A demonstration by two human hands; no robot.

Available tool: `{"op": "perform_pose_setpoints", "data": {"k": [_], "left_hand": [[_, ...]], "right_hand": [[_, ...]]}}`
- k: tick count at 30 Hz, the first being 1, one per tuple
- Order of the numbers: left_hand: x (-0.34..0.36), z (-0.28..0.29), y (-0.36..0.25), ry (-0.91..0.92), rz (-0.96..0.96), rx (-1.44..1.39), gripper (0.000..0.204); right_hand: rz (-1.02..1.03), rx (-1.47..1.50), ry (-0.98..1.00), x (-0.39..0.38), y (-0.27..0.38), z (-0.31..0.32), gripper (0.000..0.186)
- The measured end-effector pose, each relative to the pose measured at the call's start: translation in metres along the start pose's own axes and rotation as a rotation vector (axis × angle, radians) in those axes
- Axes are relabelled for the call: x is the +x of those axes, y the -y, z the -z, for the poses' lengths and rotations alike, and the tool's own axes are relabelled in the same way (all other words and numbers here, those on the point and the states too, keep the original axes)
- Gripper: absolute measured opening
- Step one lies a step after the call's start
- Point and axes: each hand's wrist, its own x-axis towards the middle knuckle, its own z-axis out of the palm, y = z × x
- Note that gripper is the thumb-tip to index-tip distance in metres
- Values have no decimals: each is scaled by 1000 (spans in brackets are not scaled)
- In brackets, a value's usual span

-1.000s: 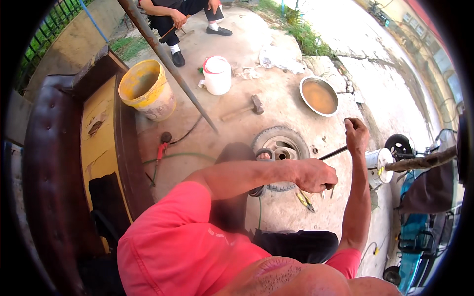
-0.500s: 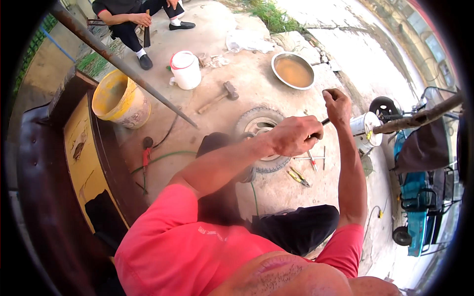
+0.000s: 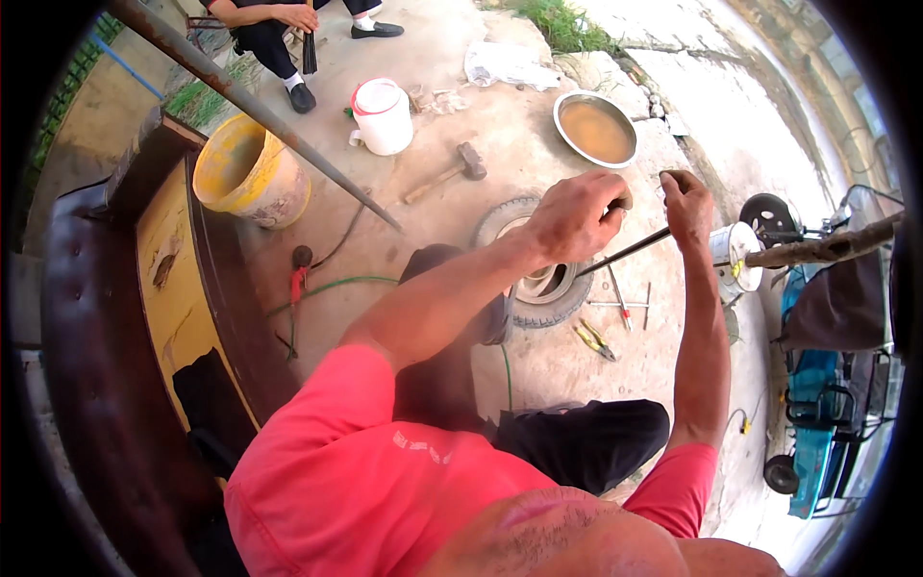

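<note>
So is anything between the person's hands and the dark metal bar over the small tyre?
Nothing visible: the left hand and right hand both already grip the bar, whose lower end runs down to the tyre.

L hand (image 3: 575, 217) curled in a fist, R hand (image 3: 688, 200) apparently gripping too, both arms outstretched
</note>
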Motion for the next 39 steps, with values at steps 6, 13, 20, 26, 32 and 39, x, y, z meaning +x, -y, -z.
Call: {"op": "perform_pose_setpoints", "data": {"k": [6,13,20,26,32,39], "left_hand": [[7,6,16,-46,82,99,14],[10,10,20,-115,123,74,12],[11,10,26,-100,52,142,12],[19,21,26,-324,56,94,13],[22,29,27,-449,-26,94,13],[-11,-10,0,407,-187,0,13]], "right_hand": [[-21,18,-2,1,-5,1,31],[25,19,-14,-1,-9,1,31],[51,-8,-17,1,-5,2,32],[47,3,-16,5,-10,1,33],[32,13,2,5,-17,-1,33],[55,8,-17,0,-14,-5,32]]}}
